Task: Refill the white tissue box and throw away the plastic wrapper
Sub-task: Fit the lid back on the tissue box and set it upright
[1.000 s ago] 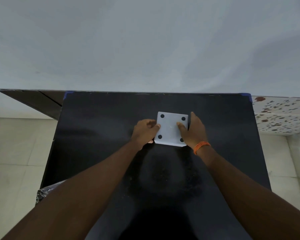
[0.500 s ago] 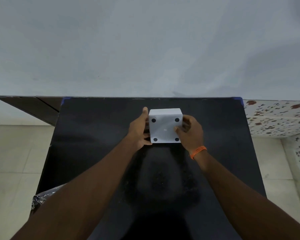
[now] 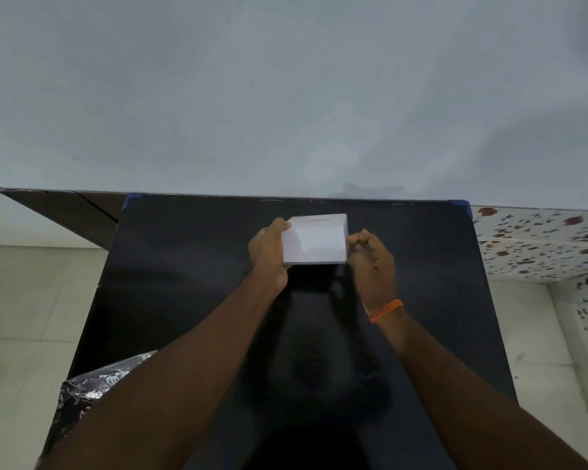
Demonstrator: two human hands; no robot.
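Toward the far middle of the black table (image 3: pixel 190 300) — white tissue box (image 3: pixel 314 240) held between both hands, near the back edge where the tabletop meets the pale wall (image 3: pixel 286 96). Left hand (image 3: pixel 269 256) wraps the box's left end, fingers pressed together against it, thumb up near the top corner. Right hand (image 3: pixel 370 262) sits at the right end with fingers curled in, tips touching or just beside the box's corner; cannot tell whether it truly grips. Orange wristband (image 3: pixel 386 310) on that wrist.

Risks, as judged: grip looks one-sided, so the box could pivot or slip out of the left hand if turned quickly. Smooth white faces give little purchase. Whether the box rests on the table or is lifted clear cannot be told.

Room: wall close behind, so little space to push away; wide bare tabletop toward the body and to either side. Crinkled plastic wrapper (image 3: pixel 92 385) lies at the near-left table edge, partly under the left forearm — a careless pull-back of that arm could sweep it to the floor.
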